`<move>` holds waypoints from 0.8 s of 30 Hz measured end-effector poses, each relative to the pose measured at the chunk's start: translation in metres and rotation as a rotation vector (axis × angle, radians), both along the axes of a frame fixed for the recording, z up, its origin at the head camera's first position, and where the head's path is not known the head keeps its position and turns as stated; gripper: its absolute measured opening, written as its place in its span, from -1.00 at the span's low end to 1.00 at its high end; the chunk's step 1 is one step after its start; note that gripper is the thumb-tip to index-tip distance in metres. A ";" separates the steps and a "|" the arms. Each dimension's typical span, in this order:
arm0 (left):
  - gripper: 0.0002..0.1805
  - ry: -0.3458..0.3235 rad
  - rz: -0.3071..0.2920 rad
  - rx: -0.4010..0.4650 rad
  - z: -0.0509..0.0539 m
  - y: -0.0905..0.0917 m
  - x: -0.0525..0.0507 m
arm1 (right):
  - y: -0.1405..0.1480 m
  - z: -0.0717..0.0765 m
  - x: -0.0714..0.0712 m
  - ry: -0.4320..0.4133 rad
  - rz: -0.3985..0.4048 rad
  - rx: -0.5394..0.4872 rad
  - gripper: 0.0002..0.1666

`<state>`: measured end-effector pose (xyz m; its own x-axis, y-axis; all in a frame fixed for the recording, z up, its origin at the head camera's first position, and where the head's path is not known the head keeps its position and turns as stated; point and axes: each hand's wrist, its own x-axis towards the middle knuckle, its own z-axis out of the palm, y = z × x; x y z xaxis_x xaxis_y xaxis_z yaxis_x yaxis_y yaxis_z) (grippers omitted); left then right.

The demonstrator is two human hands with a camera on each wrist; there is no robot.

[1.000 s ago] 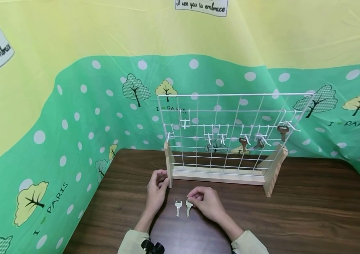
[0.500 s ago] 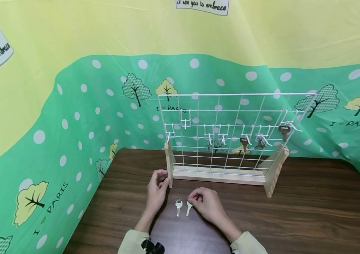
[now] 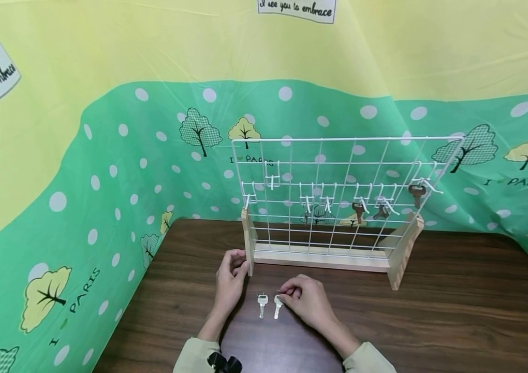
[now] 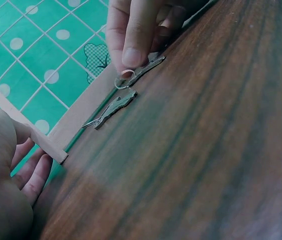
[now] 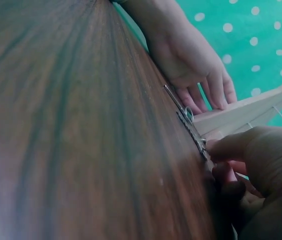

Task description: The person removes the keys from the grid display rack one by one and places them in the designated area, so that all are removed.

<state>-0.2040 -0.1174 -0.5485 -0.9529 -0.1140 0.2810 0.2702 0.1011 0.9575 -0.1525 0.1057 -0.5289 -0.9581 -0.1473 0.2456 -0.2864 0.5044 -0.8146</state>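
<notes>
My left hand (image 3: 230, 280) holds the left wooden leg (image 3: 247, 241) of a white wire grid rack near its foot, thumb in front and fingers at the side. With thumb and forefinger, my right hand (image 3: 308, 301) pinches the ring end of a silver key (image 3: 277, 310) at the table. A second silver key (image 3: 262, 300) with a small ring lies just left of it. In the left wrist view, a wire ring (image 4: 125, 80) shows at the right fingertips, and the second key (image 4: 115, 109) lies closer to the camera. Those fingertips partly hide the pinched key's head.
Behind the hands, the rack's wooden base board (image 3: 324, 260) stands on a dark brown table (image 3: 469, 305). White hooks hang on the grid, several bearing keys, such as a brown key (image 3: 416, 194) at the right. A patterned cloth (image 3: 124, 171) surrounds the table.
My right hand has shifted slightly right, and the pinched key has tilted and swung back a little. The left hand and the second key hold their places.
</notes>
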 end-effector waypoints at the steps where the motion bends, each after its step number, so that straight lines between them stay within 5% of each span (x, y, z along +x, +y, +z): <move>1: -0.77 0.000 0.000 0.001 0.000 0.000 0.000 | 0.001 0.000 0.000 -0.005 -0.006 -0.003 -0.78; 6: -0.77 0.001 -0.003 0.005 0.000 0.000 0.000 | 0.002 0.000 0.003 -0.035 -0.051 0.011 -0.73; 13: -0.77 0.000 -0.002 0.001 0.000 0.000 0.001 | -0.006 -0.004 0.011 0.032 -0.147 0.162 -0.53; 24: -0.77 0.002 -0.012 0.001 -0.002 -0.001 -0.001 | -0.010 -0.004 0.015 0.012 -0.143 0.215 -0.52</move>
